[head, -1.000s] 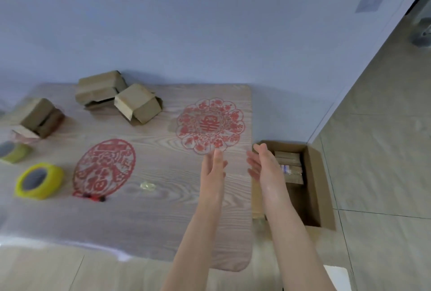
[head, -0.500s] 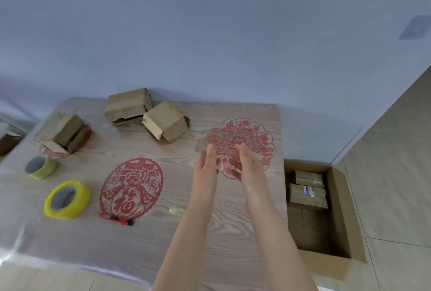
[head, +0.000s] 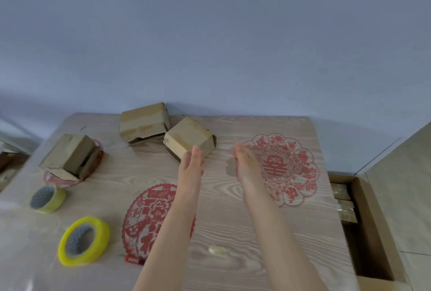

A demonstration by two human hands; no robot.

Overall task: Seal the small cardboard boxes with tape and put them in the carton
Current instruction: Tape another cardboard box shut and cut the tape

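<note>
Small cardboard box (head: 186, 138) awaits fetching for taping; left hand (head: 191, 162) and right hand (head: 243, 162) hover near, fingers straight, empty. Next: grasp its sides.

Wooden table (head: 233, 225). Small cardboard boxes: left box (head: 70, 155), back box (head: 144, 120), middle box (head: 186, 141). Large tape roll (head: 84, 240), small tape roll (head: 47, 198). Floor carton (head: 370, 220), right. Left hand (head: 192, 162) and right hand (head: 242, 162): empty, fingers straight.
</note>
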